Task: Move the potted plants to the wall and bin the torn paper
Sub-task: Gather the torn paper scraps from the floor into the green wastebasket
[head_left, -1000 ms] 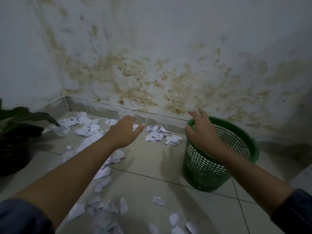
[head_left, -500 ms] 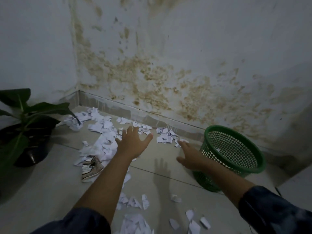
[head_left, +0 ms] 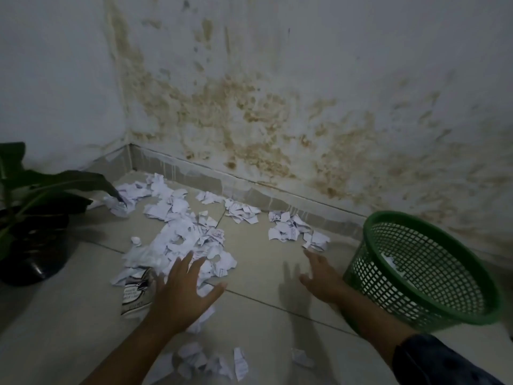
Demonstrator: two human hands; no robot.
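Torn white paper (head_left: pixel 177 234) lies scattered over the tiled floor in the corner, with smaller heaps by the skirting (head_left: pixel 288 229) and near my arms (head_left: pixel 211 362). My left hand (head_left: pixel 183 293) hovers flat, fingers spread, over the near edge of the big heap and holds nothing. My right hand (head_left: pixel 322 276) is also spread and empty, low over bare tile just left of the green mesh bin (head_left: pixel 427 273). A few scraps show inside the bin. A potted plant (head_left: pixel 33 240) in a dark pot stands at the left, by the left wall.
A stained white wall (head_left: pixel 277 107) with a grey skirting runs across the back and meets the left wall in a corner. A printed, crumpled wrapper (head_left: pixel 136 295) lies under the heap's near edge, beside my left hand.
My right hand has left the bin's rim and dropped to the floor left of it. My left hand has lowered toward the big paper heap. The view has swung left and down.
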